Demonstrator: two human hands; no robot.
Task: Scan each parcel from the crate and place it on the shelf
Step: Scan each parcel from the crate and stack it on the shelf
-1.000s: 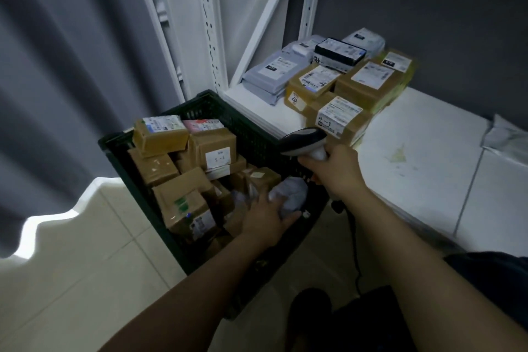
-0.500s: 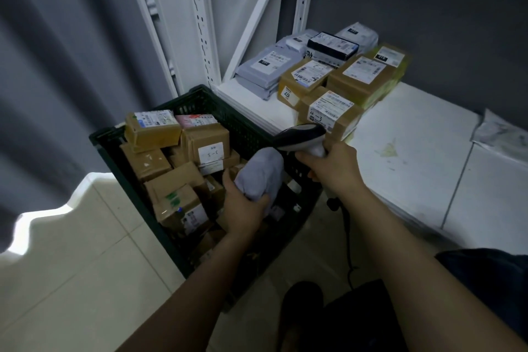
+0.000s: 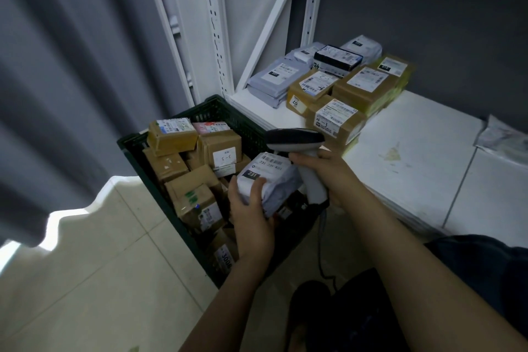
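My left hand (image 3: 251, 217) grips a small grey poly-bag parcel (image 3: 271, 180) above the dark green crate (image 3: 134, 146), its white label marked 231 facing up. My right hand (image 3: 328, 174) holds a handheld barcode scanner (image 3: 297, 143) by the handle, its dark head just above the parcel's label. The crate on the floor holds several brown cardboard parcels (image 3: 223, 148). On the white shelf (image 3: 414, 157), several parcels are grouped at the back left: grey bags (image 3: 277, 77), a black box (image 3: 337, 58) and brown boxes (image 3: 368, 88).
White slotted shelf uprights (image 3: 214, 23) and a diagonal brace rise behind the crate. A grey curtain (image 3: 57, 80) hangs at the left over the tiled floor. A crumpled plastic bag (image 3: 503, 137) lies at the shelf's right. The scanner cable (image 3: 323, 251) hangs down toward the floor.
My left hand has lifted the grey parcel out of the crate and turned it label-up under the scanner. My right hand with the scanner stayed about where it was.
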